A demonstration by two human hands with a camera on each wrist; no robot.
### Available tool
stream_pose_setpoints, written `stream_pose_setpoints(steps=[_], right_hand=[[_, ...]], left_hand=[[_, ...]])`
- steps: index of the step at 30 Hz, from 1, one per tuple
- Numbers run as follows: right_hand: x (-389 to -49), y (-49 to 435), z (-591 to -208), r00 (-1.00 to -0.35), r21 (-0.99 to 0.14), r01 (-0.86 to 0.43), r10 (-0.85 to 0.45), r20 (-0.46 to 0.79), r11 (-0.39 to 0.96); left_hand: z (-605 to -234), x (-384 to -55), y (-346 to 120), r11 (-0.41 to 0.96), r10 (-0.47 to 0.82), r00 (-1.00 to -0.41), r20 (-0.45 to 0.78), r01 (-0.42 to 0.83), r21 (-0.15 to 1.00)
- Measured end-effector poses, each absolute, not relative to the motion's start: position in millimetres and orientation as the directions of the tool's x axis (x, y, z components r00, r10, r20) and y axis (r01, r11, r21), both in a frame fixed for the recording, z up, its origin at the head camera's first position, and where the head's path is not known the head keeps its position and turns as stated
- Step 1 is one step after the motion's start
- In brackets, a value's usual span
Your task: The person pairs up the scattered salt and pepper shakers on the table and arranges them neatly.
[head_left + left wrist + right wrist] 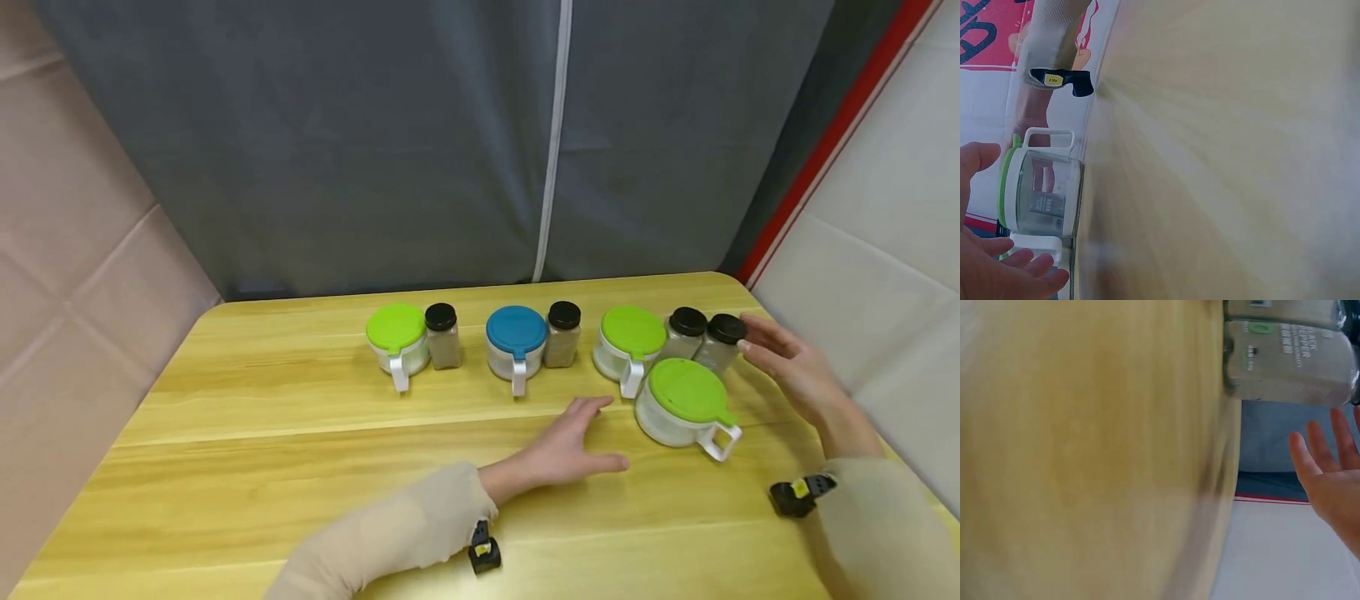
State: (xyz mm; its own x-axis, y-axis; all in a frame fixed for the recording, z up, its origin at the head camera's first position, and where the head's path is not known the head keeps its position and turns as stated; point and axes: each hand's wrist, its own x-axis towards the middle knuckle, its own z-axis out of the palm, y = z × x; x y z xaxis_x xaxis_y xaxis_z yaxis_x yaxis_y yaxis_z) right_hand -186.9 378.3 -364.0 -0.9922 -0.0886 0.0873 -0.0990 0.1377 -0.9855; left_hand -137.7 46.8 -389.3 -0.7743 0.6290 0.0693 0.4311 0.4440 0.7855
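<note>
My left hand (558,450) hovers low over the table with thumb and fingers spread, holding nothing. To its right stands a glass seasoning pot with a green lid (688,390) and white handle; a gap separates them. The same glass pot (1047,194) appears beyond my fingers in the left wrist view. At the far right my right hand (795,367) is beside the rightmost pepper jar (717,350), which has a black lid. In the right wrist view that pepper jar (1291,362) stands by the outstretched fingers (1319,447); whether they touch it I cannot tell.
Along the back stand a green-lidded pot (632,333), a blue-lidded pot (516,332) and another green-lidded pot (396,329). Black-capped jars (442,342) stand beside them. A grey curtain (375,150) hangs behind the wooden table (285,467); a white wall (885,275) borders the right.
</note>
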Motion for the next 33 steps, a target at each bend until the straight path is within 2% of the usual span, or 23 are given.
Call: stream_pose_setpoints(steps=[7, 14, 20, 33], right_hand=[[-187, 381, -369, -0.985, -0.997, -0.074, -0.157, 0.068, 0.031], [-192, 381, -369, -0.989, -0.998, -0.030, -0.143, 0.022, 0.054], [-194, 382, -369, -0.992, -0.996, -0.001, -0.123, -0.010, 0.089], [-197, 378, -370, -0.989, -0.999, -0.036, -0.145, 0.033, 0.016]], left_hand=[[-393, -140, 60, 0.449, 0.594, -0.802, 0.065, 0.398, 0.800], [-391, -145, 76, 0.466, 0.545, -0.838, 0.041, 0.343, 0.816], [-390, -147, 92, 0.477, 0.528, -0.842, 0.109, 0.401, 0.782], [-377, -146, 117, 0.563, 0.443, -0.865, 0.236, 0.474, 0.677]])
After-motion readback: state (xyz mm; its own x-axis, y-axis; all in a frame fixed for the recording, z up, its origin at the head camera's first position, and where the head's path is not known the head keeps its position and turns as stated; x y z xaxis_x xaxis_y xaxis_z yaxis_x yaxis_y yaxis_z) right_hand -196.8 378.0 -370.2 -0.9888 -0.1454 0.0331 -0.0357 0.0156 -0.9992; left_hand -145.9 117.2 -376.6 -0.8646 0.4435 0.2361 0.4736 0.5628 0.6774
